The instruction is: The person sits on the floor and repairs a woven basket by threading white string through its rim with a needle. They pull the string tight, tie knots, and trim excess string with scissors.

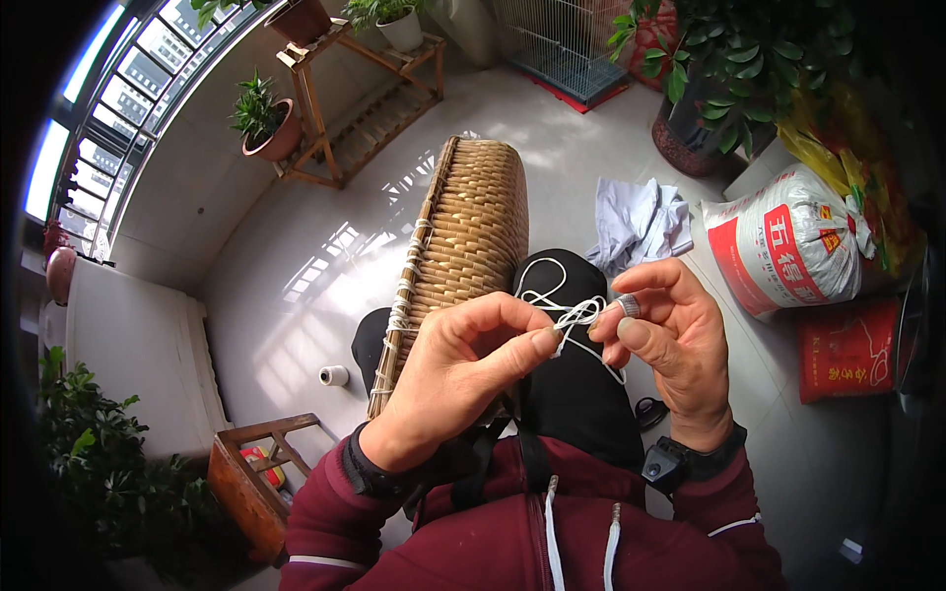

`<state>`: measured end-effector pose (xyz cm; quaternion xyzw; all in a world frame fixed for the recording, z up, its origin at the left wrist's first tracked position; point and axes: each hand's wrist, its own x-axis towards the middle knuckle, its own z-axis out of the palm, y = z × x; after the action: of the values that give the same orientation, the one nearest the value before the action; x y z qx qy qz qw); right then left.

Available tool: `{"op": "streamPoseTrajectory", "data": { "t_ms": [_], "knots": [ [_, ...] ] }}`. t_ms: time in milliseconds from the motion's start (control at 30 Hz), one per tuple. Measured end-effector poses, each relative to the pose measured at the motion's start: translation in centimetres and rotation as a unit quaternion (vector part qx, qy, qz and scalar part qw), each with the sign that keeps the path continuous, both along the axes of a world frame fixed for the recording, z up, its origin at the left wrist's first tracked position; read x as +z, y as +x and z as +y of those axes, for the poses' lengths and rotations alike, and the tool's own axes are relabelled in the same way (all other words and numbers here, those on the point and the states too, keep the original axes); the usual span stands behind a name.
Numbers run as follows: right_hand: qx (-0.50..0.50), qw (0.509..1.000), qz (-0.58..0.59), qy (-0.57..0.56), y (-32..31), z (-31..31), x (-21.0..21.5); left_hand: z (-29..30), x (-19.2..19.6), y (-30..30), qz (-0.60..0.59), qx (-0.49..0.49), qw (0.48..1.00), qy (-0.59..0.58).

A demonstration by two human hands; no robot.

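Left hand (458,360) is pinching white cord (579,314) between thumb and forefinger, grip narrow. Right hand (682,345) is curling its fingers at the cord's loops; cannot tell whether that grip is holding any. Cord is looping above right knee (576,394); woven basket (471,222) is resting just left.

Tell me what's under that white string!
A black trouser leg shows beneath the white string. The left hand and right hand cover some things below, so I can't see those.
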<state>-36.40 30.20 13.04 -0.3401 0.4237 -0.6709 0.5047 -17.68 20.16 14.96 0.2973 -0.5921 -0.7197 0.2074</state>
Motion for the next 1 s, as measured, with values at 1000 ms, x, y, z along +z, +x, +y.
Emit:
{"op": "streamPoseTrajectory", "data": {
  "t_ms": [1000],
  "knots": [
    [0.140,0.988,0.052,0.039,-1.2,-0.9,-1.1,-0.2,-0.9,-0.8,0.000,-0.093,0.969,0.229]
  ]
}}
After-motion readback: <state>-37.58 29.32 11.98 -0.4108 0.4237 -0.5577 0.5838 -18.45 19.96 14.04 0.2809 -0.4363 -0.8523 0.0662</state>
